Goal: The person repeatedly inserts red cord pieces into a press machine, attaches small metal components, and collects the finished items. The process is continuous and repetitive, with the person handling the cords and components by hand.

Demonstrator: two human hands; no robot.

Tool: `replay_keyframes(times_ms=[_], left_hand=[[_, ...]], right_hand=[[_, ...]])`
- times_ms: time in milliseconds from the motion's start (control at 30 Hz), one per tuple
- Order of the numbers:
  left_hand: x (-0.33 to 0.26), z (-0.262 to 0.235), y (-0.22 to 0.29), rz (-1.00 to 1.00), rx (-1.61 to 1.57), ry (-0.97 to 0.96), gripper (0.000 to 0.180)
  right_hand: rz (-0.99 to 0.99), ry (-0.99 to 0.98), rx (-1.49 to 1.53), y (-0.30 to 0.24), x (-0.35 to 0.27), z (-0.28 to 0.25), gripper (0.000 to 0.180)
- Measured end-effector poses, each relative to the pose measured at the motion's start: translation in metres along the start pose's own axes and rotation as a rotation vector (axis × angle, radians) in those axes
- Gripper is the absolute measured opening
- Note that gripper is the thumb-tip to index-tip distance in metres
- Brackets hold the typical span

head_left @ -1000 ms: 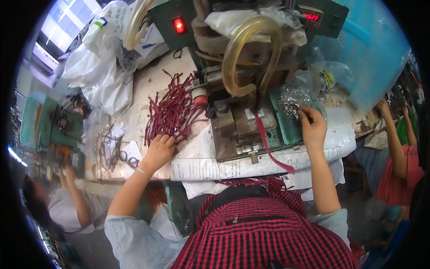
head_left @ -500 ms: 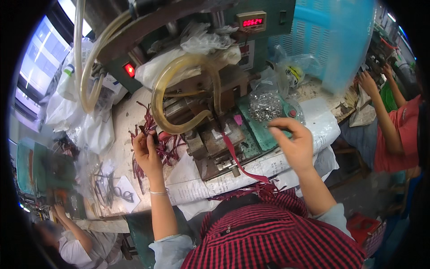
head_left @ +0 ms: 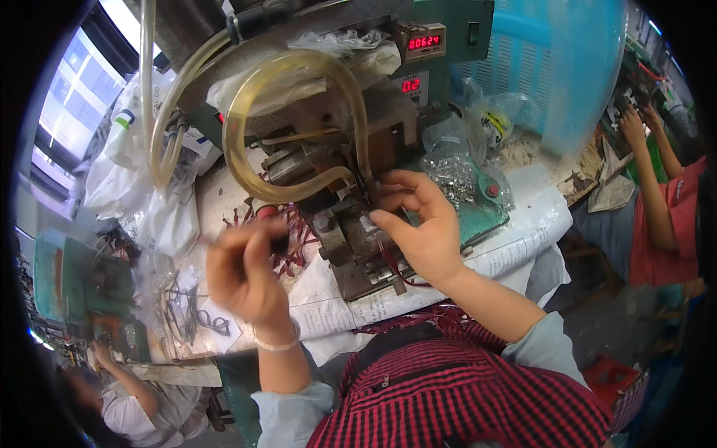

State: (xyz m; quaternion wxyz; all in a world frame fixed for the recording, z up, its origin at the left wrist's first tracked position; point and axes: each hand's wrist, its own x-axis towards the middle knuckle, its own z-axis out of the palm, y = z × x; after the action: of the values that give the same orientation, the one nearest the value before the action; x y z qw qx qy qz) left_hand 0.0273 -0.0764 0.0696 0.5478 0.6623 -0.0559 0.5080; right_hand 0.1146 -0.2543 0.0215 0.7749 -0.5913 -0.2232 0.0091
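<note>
My right hand (head_left: 424, 228) reaches into the working spot of a bench machine (head_left: 351, 246), its thumb and fingers bent together beside the metal tooling. What sits at their tips is too small to make out. A dark red strap (head_left: 396, 269) runs from under that hand toward the front edge. To the left, my left hand (head_left: 250, 272) is smeared by motion, its fingers curled, in front of a pile of dark red straps (head_left: 299, 239). Whether it holds anything cannot be seen. A bag of small silvery metal pieces (head_left: 452, 179) lies right of the machine.
A yellowish hose (head_left: 235, 142) loops over the machine. Red digital displays (head_left: 424, 42) glow at the back. A blue crate (head_left: 515, 52) stands back right, and white plastic bags (head_left: 160, 216) at left. Other people work at both sides. More red straps (head_left: 418, 317) lie at my lap.
My right hand has moved left and in to the machine's tooling. My left hand has come back from the strap pile toward me. A second red display is now lit.
</note>
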Motion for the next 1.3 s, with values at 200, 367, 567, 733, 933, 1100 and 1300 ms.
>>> replay_keyframes(times_ms=[200,367,567,733,933,1100,1300], left_hand=[[-0.016,0.007,-0.003,0.451,0.304,-0.353,0.006],[-0.044,0.045,-0.018,0.780,0.515,-0.573,0.019],[-0.051,0.048,-0.038,0.803,0.430,-0.518,0.021],[-0.056,0.042,-0.040,0.747,0.444,-0.541,0.028],[-0.080,0.032,-0.015,0.421,0.398,-0.493,0.032],[-0.104,-0.048,0.028,0.309,0.786,-0.320,0.022],[-0.015,-0.108,-0.016,0.426,1.077,-0.051,0.021]], right_hand=[[0.034,-0.074,-0.043,-0.033,-0.015,-0.004,0.056],[-0.007,-0.036,-0.229,-0.002,0.018,-0.047,0.053],[-0.046,0.413,-0.486,0.061,0.018,-0.143,0.035],[-0.033,0.077,-1.064,0.061,-0.015,-0.129,0.011],[-0.199,0.084,-1.284,0.076,-0.013,-0.120,0.008],[-0.077,0.216,-1.185,0.073,-0.022,-0.122,0.010],[-0.102,0.221,-0.763,0.061,-0.008,-0.112,0.010]])
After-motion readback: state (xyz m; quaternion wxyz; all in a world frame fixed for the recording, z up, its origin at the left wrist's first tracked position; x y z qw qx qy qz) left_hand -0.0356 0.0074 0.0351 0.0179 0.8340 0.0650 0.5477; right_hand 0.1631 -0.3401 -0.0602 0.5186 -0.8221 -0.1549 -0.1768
